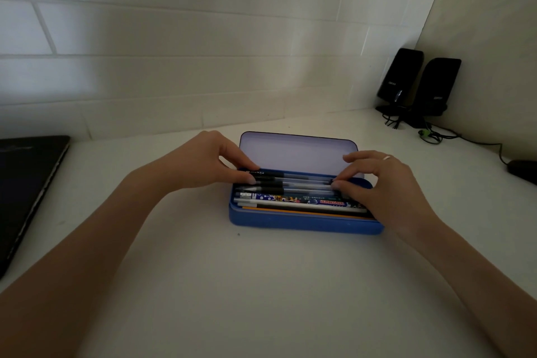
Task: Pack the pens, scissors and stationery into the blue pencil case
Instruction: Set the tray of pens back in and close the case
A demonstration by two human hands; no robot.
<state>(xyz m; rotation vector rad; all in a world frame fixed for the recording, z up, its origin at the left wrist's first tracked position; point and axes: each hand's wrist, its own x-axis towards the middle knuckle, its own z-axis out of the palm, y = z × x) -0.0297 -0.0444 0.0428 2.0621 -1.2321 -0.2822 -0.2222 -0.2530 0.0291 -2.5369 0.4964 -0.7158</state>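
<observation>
White desk [203, 285] fills the lower frame; laptop [26, 192] at left edge, speakers [418, 84] upper right. Blue case [302, 222] sits open at centre, pens [290, 183] inside. Left hand [203, 160] and right hand [386, 183] pinch the pens' opposite ends

Pens [290, 183] inside pencil case [305, 224], toward its hinged lid [296, 151]; pencils [299, 206] nearer its front wall. Left of case, laptop [29, 189]; behind-right, speakers [418, 84].
</observation>
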